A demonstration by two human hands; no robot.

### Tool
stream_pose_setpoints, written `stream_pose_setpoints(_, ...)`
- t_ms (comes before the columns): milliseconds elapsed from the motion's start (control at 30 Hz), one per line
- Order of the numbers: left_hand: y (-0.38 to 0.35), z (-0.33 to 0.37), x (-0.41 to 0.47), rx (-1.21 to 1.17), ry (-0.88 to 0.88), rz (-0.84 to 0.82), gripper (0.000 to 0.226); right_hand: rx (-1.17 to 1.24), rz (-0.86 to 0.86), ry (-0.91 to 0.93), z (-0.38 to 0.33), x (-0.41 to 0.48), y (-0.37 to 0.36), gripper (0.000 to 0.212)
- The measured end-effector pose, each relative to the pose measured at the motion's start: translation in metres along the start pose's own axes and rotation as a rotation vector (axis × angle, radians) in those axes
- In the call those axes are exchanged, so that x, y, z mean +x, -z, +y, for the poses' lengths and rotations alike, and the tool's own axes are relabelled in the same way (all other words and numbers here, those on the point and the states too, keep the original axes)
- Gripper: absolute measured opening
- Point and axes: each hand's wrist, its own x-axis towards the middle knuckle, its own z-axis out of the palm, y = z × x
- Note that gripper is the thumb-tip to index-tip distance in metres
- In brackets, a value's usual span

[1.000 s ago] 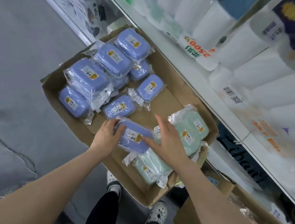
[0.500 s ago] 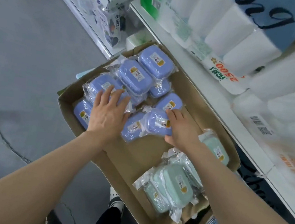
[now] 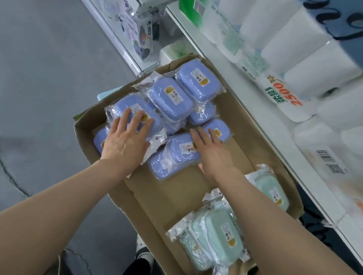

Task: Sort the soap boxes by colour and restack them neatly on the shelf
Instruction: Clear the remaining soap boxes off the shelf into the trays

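Now the left grip (image 3: 127, 140) lies flat and open on a blue soap box (image 3: 122, 106) at the cardboard tray's (image 3: 180, 196) left edge. The right grip (image 3: 212, 156), fingers straight and holding nothing, rests on the neighbouring blue box (image 3: 177, 151), directly beneath it. Green boxes (image 3: 216, 237) fill the near-right corner.

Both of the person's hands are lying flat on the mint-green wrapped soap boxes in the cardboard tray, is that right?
Not quite. The head view shows the left hand and the right hand lying flat on the blue plastic-wrapped soap boxes in the brown cardboard tray; the mint-green plastic-wrapped soap boxes sit apart from both hands, nearer the person.
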Motion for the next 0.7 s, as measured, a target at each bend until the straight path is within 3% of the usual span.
stream_pose_setpoints(300,0.063,0.053,-0.009,-0.029,-0.117,0.022,0.055,-0.037,0.219,-0.05,0.036,-0.094,0.073,0.073)
stream_pose_setpoints(433,0.119,0.097,-0.021,-0.008,-0.323,0.099,0.041,-0.092,0.31,-0.072,0.058,-0.163,0.112,0.077)
stream_pose_setpoints(600,0.191,0.165,-0.04,-0.065,-0.528,0.186,0.023,-0.174,0.455,-0.147,0.081,-0.263,0.154,0.061)
stream_pose_setpoints(700,0.228,0.209,-0.048,-0.04,-0.699,0.253,0.03,-0.202,0.49,-0.212,0.094,-0.322,0.174,0.057)
